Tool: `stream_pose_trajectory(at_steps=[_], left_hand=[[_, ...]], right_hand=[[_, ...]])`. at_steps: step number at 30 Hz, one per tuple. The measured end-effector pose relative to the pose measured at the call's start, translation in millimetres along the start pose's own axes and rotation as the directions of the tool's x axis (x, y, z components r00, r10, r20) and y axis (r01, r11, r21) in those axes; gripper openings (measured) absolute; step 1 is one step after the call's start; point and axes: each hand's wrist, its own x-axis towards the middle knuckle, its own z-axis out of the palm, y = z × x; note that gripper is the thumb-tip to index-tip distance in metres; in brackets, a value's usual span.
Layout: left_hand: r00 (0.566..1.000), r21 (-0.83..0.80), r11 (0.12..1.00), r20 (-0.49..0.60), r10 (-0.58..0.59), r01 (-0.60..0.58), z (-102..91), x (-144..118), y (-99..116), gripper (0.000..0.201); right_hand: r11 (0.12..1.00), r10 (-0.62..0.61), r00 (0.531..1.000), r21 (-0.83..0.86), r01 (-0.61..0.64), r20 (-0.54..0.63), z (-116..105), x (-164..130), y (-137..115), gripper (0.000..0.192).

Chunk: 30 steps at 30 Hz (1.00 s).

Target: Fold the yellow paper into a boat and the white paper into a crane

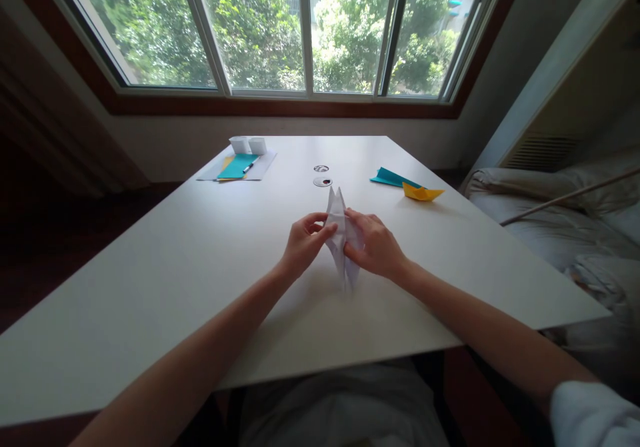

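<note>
Folded white paper [339, 234] stands lengthwise, tips pointing toward the window [280, 27].

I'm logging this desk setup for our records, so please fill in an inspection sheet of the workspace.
Surface: white table, flat, mostly bare.
Job's things: white folded paper, pointed, held upright between both hands.
Clutter: teal folded paper and yellow paper boat at far right; teal sheet with a pen on a grey mat, two white cups behind it; two small round discs mid-table.
Grippers: left hand and right hand both pinch the white paper.
Cables: nothing seen.
Surroundings: window onto trees; bed to the right.
</note>
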Motion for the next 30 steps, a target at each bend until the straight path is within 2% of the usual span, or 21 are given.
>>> stream_pose_trajectory(at_steps=[3, 7, 10, 15, 23, 25, 27, 30], left_hand=[[1.0, 0.067, 0.998, -0.013, 0.01, -0.01, -0.8, 0, 0, 0.029], [0.998, 0.113, 0.993, -0.061, -0.011, 0.018, -0.9, 0, 1, 0.029], [0.996, 0.122, 0.992, -0.087, -0.018, 0.029, -0.9, 1, 0, 0.031], [0.996, 0.146, 0.989, -0.09, 0.001, 0.012, -1.9, 2, -2, 0.033], [0.998, 0.107, 0.993, -0.027, 0.048, -0.045, 0.1, -1, 2, 0.036], [0.999, 0.053, 0.997, -0.01, 0.052, -0.051, 1.0, -2, 4, 0.046], [1.0, -0.017, 1.0, 0.003, 0.027, -0.027, 1.8, -3, 4, 0.065], [0.995, -0.128, 0.987, -0.008, -0.098, 0.096, 2.3, -3, 4, 0.082]], right_hand=[[1.0, 0.0, 0.999, -0.007, 0.0, -0.046, -2, 0, 0, 0.063], [0.995, -0.059, 0.993, -0.09, 0.049, -0.106, -5, 1, 1, 0.053], [0.982, -0.081, 0.993, -0.179, 0.064, -0.088, -8, 2, 3, 0.044], [0.976, -0.016, 0.999, -0.218, 0.005, -0.048, -8, 4, 6, 0.04], [0.995, 0.074, 0.997, -0.066, -0.076, -0.023, -7, 6, 11, 0.046], [0.997, 0.081, 0.996, 0.01, -0.081, -0.041, -5, 6, 14, 0.045], [0.993, 0.09, 0.994, 0.088, -0.084, -0.067, -5, 7, 15, 0.044], [0.976, 0.119, 0.988, 0.192, -0.099, -0.097, -5, 7, 16, 0.042]])
